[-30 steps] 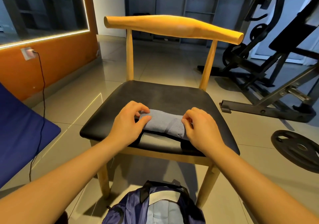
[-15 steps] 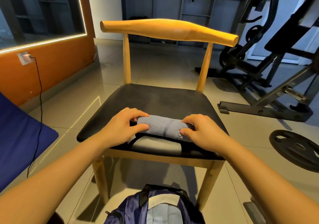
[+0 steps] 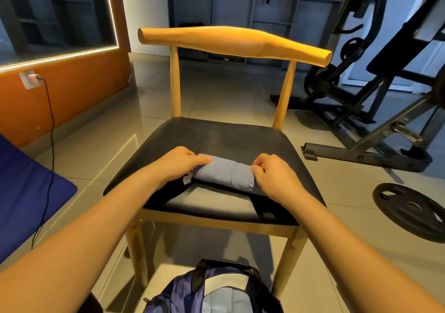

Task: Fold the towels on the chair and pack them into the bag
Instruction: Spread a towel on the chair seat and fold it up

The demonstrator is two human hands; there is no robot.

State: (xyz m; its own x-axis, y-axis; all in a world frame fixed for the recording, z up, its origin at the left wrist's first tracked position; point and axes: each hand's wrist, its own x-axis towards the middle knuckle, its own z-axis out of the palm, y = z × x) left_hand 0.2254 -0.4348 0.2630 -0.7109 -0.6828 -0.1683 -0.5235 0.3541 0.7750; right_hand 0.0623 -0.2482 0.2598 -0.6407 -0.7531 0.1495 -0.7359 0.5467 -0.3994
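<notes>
We are at the folding step, near its end: the grey-blue towel (image 3: 226,173) lies as a tight, short roll across the front half of the black seat of the chair (image 3: 216,136), well short of the backrest. Our left hand (image 3: 179,165) grips the roll's left end, fingers curled over it and the thumb laid along the top. Our right hand (image 3: 272,175) pinches the right end with bent fingers, so both hands are closed on the same bundle. Under the roll there seems to be a dark cloth (image 3: 173,192) with a small white tag (image 3: 186,179) showing beside the left hand. We cannot tell whether it is a second towel or only shadow on the seat. The bag (image 3: 216,291) stands on the floor right below us, in front of the chair, its mouth facing up and seemingly open, though only its top is in view. The next move, as we judge it, is to lift the roll off the seat with both ends held firm so that it does not unwind, bring it back and down toward us, and push it into the bag's opening. A loose grip at either end would let the layers spring apart on the way.
</notes>
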